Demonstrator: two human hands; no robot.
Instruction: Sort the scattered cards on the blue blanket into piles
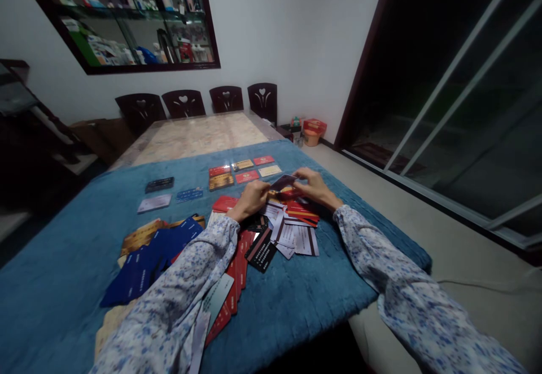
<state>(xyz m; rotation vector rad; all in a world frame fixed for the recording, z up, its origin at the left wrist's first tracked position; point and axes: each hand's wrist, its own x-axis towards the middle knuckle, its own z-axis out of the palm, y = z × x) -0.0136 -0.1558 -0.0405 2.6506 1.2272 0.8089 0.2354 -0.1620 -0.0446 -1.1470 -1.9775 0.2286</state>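
A dark grey plastic card (pixel 283 182) is held up between my two hands, just above a loose heap of cards. My right hand (pixel 314 186) pinches its right end. At the card's left edge, my left hand (pixel 253 198) is closed on it, with the fingertips partly hidden. Below lie white cards with dark stripes (pixel 305 239), red-and-orange cards (pixel 302 213) and a black card (pixel 261 249). Overlapping red cards (pixel 240 261) run beneath my left forearm, beside a fan of dark blue cards (pixel 146 265).
Small card piles stand farther out: red ones (pixel 247 177), a gold one (pixel 221 181), a cream one (pixel 270 170), a blue one (pixel 189 194), a black one (pixel 160 185) and a silver one (pixel 154 203). A blue cloth (pixel 334 283) covers the near table. Dark chairs (pixel 183 104) line the far side.
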